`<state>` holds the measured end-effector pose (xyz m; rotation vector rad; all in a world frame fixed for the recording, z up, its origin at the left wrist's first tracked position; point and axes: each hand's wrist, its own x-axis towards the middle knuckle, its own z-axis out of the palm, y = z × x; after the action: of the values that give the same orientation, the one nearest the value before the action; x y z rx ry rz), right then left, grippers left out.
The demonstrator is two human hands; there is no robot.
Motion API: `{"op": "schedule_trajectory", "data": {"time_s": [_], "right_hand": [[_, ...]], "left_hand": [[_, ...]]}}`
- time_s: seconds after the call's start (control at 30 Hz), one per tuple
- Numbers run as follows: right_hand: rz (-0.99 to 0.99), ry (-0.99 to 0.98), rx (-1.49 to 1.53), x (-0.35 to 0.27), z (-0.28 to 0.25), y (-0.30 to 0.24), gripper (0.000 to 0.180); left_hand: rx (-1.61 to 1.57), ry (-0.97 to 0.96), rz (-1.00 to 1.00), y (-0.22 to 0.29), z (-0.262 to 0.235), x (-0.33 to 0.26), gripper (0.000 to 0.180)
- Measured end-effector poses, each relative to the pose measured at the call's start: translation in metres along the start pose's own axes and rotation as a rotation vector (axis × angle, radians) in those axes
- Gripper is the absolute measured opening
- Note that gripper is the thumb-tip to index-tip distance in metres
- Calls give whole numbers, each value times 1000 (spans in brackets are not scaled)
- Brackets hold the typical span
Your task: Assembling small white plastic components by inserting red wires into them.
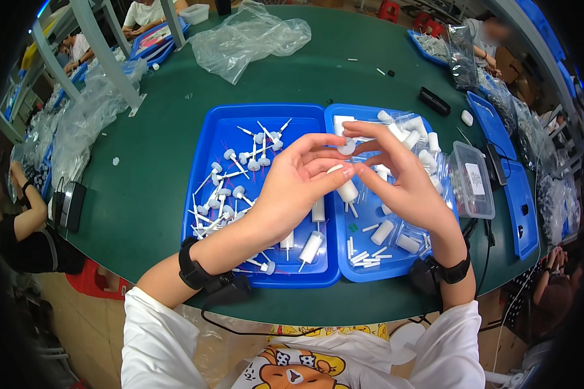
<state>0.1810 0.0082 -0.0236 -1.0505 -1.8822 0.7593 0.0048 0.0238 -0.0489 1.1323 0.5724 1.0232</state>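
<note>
Hands, left (287,181) and right (401,174), above blue trays (227,120), holding white cylinder (348,192) and translucent disc (347,148); green table (152,149) beneath.

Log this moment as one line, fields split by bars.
Left hand: holds white cylinder | Right hand: fingers at translucent disc | Left tray: grey-headed pieces, white cylinders | Right tray: white rods, white cylinders

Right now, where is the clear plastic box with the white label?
In the head view, the clear plastic box is right of the right hand, beside the right blue tray.
</note>
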Motion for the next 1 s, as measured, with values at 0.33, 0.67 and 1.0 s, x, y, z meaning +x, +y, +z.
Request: {"op": "schedule_trajectory", "data": {"time_s": [0.33, 0.67, 1.0], "right_hand": [[144, 62, 210, 6, -6, 26, 28], [289, 135, 321, 6, -12, 17, 25], [295, 110, 422, 6, -12, 13, 21]], "left_hand": [[-32, 174, 19, -8, -3, 2, 30], [-201, 167, -344, -14, 13, -18, 21], [-301, -25, -493, -17, 25, -30, 23]]}}
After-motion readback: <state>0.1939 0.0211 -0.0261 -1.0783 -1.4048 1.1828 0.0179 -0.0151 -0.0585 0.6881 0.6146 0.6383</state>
